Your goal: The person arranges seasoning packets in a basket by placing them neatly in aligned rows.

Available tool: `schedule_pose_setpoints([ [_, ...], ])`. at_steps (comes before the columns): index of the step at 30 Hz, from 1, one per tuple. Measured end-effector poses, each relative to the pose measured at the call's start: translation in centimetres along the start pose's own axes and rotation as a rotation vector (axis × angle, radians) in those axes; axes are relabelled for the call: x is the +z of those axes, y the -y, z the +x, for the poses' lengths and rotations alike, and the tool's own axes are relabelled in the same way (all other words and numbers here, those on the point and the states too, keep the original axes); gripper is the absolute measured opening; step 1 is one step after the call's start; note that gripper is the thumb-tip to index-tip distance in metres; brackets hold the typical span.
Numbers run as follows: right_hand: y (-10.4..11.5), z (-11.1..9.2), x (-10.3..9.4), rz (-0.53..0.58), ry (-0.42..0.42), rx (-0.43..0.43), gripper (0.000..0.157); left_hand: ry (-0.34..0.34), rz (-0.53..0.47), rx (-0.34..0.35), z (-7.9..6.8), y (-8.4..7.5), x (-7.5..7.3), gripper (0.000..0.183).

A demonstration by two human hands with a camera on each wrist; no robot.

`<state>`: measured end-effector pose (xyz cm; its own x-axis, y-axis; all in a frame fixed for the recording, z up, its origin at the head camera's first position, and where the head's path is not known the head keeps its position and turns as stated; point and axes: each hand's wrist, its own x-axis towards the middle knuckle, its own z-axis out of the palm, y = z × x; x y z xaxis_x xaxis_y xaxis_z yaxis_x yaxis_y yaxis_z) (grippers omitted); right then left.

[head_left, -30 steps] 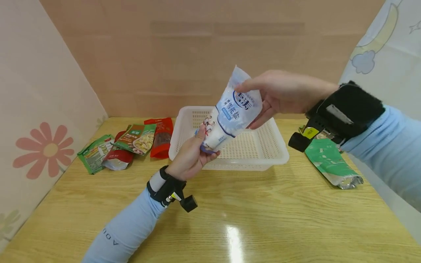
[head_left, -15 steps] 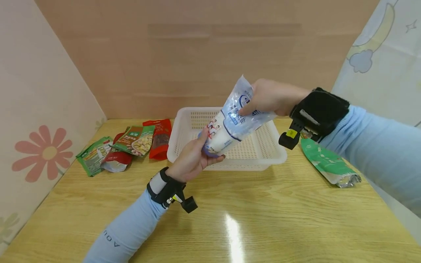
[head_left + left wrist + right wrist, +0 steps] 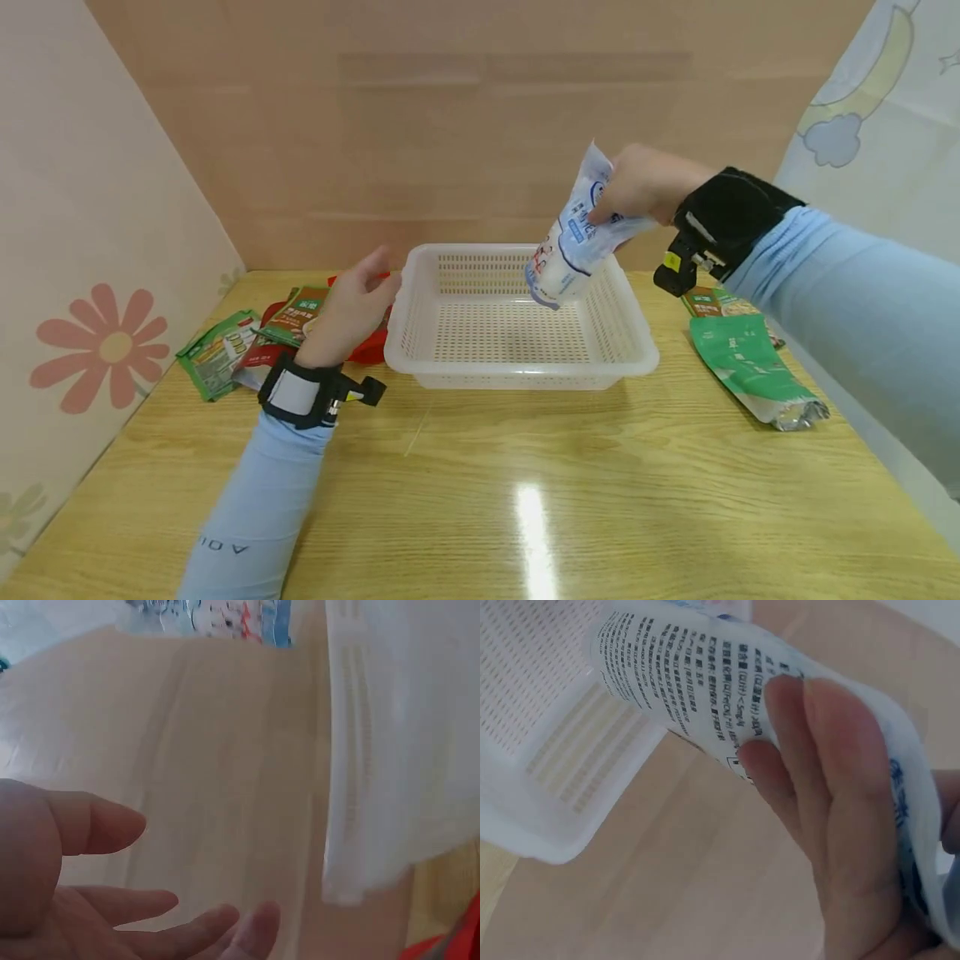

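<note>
My right hand (image 3: pixel 640 185) grips a blue-and-white bag of salt (image 3: pixel 568 250) by its upper part, tilted over the right side of a white plastic basket (image 3: pixel 517 367). In the right wrist view the fingers (image 3: pixel 855 787) lie across the printed back of the salt bag (image 3: pixel 682 675). My left hand (image 3: pixel 352 310) holds nothing; it hovers near the basket's left rim, overlapping the packets there. The left wrist view shows its fingers relaxed and apart, with the salt bag's lower end (image 3: pixel 225 619) at the top.
Left of the basket lie a green packet (image 3: pixel 220 354), a red-and-silver pouch (image 3: pixel 262 358), a green-brown packet (image 3: pixel 294 317) and a red bag (image 3: pixel 371 346). A green pouch (image 3: pixel 750 367) and another packet (image 3: pixel 705 302) lie at right. A brown wall (image 3: pixel 480 150) stands behind.
My left hand has let go of the salt bag's lower end and moved left. My right hand has carried the bag right and slightly up, tipping it more upright over the basket.
</note>
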<state>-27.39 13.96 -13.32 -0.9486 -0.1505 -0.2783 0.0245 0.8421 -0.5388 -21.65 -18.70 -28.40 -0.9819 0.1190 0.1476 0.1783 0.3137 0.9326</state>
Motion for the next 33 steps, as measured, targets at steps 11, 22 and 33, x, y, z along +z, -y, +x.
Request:
schedule_pose_setpoints([
  [11, -3.8, 4.1, 2.2, -0.151, -0.050, -0.004, 0.036, 0.166, 0.037, -0.255, 2.4, 4.9, 0.0, 0.076],
  [22, -7.2, 7.0, 4.1, -0.283, -0.134, -0.037, 0.019, 0.207, 0.037, -0.166, 2.5, 5.3, 2.0, 0.058],
  [33, -7.6, 7.6, 5.2, -0.259, -0.150, 0.032, 0.022, 0.219, 0.055, -0.191, 2.1, 5.0, 2.3, 0.060],
])
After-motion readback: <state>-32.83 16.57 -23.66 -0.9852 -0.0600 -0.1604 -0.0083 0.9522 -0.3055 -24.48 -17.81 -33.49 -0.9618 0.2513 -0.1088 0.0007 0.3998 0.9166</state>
